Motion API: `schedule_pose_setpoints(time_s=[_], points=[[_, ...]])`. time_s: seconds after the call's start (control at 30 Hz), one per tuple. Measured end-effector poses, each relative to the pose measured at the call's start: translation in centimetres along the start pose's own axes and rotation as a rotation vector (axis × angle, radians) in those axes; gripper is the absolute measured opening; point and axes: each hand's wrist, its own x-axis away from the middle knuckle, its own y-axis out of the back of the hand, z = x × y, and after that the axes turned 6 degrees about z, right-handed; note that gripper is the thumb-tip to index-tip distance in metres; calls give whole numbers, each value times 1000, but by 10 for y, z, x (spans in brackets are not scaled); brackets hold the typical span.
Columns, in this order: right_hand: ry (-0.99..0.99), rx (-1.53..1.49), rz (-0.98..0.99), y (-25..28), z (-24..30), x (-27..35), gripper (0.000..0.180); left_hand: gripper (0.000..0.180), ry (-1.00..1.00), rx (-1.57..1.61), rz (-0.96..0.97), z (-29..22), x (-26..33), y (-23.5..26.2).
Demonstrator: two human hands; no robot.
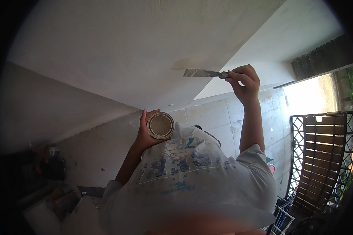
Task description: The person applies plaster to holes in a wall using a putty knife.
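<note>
My right hand [244, 80] is raised and grips the handle of a putty knife [202, 73]. The metal blade points left and lies flat against the white wall [137, 47], beside a patch of fresh, slightly darker filler [183, 62]. My left hand [144, 135] is held close to my chest and clasps a small round tin [160, 125] with pale filler inside. My printed white T-shirt [184, 176] fills the lower middle of the view.
A pale tiled floor [219, 113] runs below the wall. A metal lattice gate with wooden slats [321, 156] stands at the right, bright daylight behind it. Dark clutter and boxes [55, 188] sit at the lower left. A wire rack [282, 215] shows lower right.
</note>
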Motion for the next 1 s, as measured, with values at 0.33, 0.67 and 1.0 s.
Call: schedule_pose_setpoints(time_s=[0.33, 0.67, 1.0], points=[[-107, 164, -49, -14, -6, 0, 17, 147, -23, -27, 2, 6, 3, -9], [0, 40, 18, 15, -14, 8, 21, 154, 5, -11, -3, 11, 9, -3], [-91, 235, -79, -2, -23, 5, 17, 153, -29, -39, 17, 7, 7, -7]])
